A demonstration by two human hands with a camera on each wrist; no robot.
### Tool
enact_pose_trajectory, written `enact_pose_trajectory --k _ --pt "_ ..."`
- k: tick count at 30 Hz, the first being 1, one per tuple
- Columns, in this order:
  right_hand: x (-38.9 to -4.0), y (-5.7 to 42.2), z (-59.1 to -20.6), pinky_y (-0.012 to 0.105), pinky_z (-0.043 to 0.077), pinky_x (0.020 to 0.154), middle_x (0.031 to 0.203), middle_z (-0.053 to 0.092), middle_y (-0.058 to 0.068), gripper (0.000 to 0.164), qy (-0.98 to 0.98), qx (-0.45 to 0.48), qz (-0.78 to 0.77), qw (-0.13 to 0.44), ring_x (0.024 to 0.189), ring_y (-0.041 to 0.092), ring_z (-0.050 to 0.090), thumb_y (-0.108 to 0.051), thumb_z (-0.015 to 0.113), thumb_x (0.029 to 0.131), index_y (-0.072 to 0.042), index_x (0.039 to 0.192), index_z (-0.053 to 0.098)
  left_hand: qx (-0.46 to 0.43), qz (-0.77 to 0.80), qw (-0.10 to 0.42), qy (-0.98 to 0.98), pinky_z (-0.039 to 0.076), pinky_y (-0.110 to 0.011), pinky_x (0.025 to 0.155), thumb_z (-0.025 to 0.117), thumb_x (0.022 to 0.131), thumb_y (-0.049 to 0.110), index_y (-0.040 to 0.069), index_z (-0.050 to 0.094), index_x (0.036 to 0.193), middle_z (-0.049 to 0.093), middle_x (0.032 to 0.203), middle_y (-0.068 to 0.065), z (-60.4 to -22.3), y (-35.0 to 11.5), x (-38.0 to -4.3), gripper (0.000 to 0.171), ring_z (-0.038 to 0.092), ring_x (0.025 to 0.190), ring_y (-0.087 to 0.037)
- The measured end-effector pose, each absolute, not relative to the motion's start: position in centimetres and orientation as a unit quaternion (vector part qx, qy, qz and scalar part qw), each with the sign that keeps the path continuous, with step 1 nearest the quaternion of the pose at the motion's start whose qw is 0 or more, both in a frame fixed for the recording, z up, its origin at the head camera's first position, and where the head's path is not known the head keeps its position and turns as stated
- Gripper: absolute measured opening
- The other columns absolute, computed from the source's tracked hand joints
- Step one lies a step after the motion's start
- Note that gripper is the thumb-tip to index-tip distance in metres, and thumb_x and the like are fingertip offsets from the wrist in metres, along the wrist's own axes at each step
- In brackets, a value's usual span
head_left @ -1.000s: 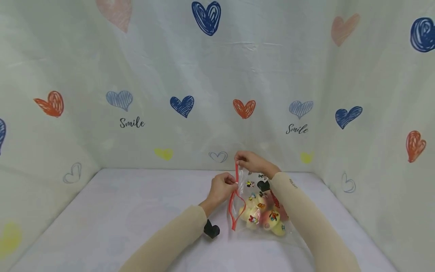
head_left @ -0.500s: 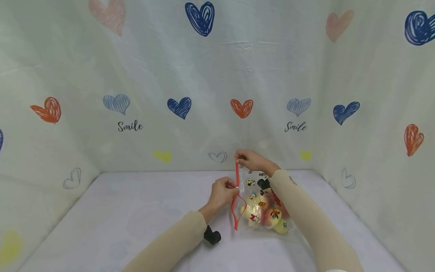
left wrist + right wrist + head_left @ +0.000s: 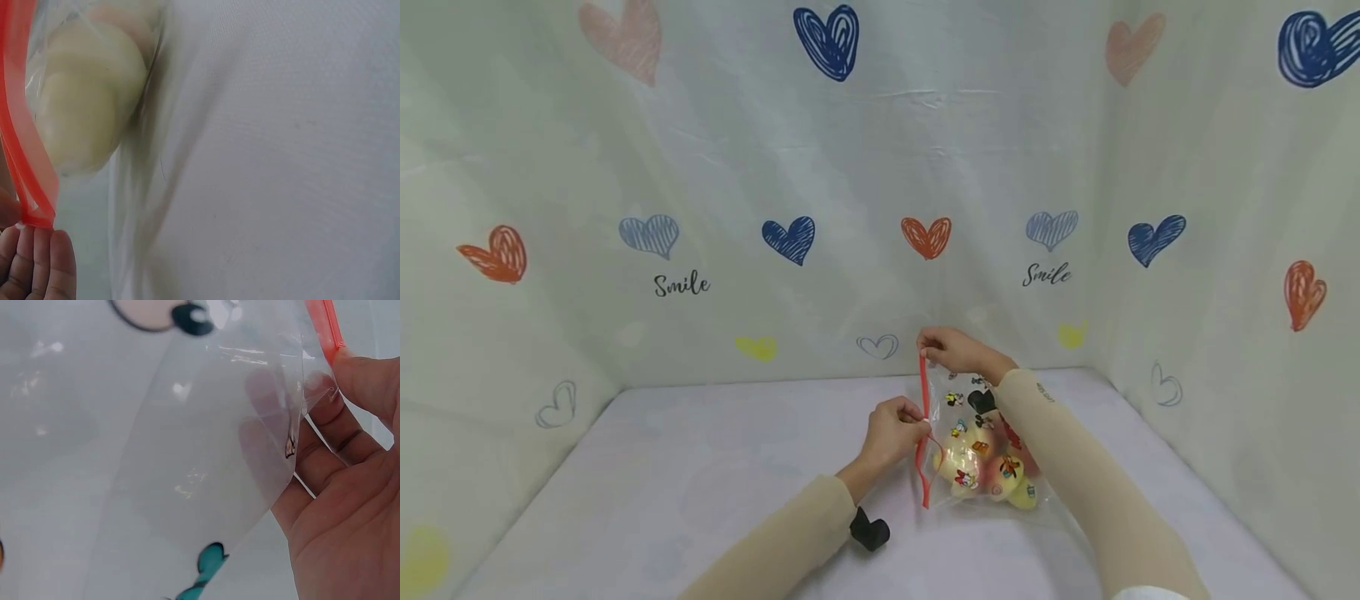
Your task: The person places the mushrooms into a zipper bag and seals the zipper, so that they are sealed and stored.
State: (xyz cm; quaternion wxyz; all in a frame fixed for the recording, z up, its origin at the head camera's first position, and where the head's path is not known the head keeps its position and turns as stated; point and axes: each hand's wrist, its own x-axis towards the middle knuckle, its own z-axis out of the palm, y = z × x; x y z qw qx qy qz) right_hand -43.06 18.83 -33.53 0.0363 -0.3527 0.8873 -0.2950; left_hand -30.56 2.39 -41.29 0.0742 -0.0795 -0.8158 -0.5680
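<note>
A clear zip bag (image 3: pixel 951 417) printed with small cartoon figures stands on the table, its red zip strip (image 3: pixel 924 387) running up its left side. Inside lie several rounded pale-yellow and pink things (image 3: pixel 961 463) that look like peaches. My left hand (image 3: pixel 889 435) pinches the strip partway down, at a small white slider (image 3: pixel 20 225). Above the slider the strip lies together; below it the two red edges part in a narrow gap. My right hand (image 3: pixel 957 350) pinches the bag's top corner at the strip's upper end, with bare fingers seen behind the clear film in the right wrist view.
A white cloth covers the table (image 3: pixel 722 467). Behind and at both sides hangs a pale curtain (image 3: pixel 865 150) printed with hearts. Black wrist-worn devices sit under the left wrist (image 3: pixel 870 531) and the right wrist (image 3: pixel 981 402).
My left hand has slid down along the red strip, and the gap below it has grown shorter and narrower. My right hand keeps the top corner. The head view has shifted slightly.
</note>
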Motion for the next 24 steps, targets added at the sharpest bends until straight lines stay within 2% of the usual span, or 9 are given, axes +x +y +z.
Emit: enact_pose_trajectory --k 9,18,24 --pt "-43.3 18.9 -33.6 0.03 0.048 0.059 0.087 0.057 0.009 0.009 0.893 -0.35 -0.283 0.021 0.078 0.019 0.056 -0.016 0.049 0.1 -0.014 0.093 0.053 -0.086 -0.574 0.066 -0.812 0.047 -0.022 0.05 0.07 0.075 0.003 0.007 0.061 0.076 0.059 0.064 0.001 -41.5 2.6 -30.0 0.011 0.053 0.056 -0.009" --pt "-43.3 19.1 -33.4 0.031 0.047 0.054 0.085 0.057 0.009 0.008 0.895 -0.339 -0.289 0.026 0.077 0.021 0.054 -0.017 0.05 0.1 -0.013 0.093 0.054 -0.092 -0.581 0.056 -0.807 0.046 -0.022 0.049 0.07 0.072 0.0 0.006 0.061 0.075 0.058 0.062 0.0 -41.7 2.7 -29.2 0.011 0.053 0.053 -0.009" --pt "-43.2 19.3 -33.2 0.032 0.047 0.052 0.089 0.058 0.013 0.008 0.893 -0.335 -0.299 0.032 0.08 0.027 0.055 -0.015 0.05 0.1 -0.011 0.095 0.054 -0.084 -0.578 0.034 -0.811 0.047 -0.022 0.049 0.07 0.074 0.0 0.007 0.06 0.077 0.058 0.063 0.001 -41.8 2.8 -28.6 0.012 0.054 0.054 -0.009"
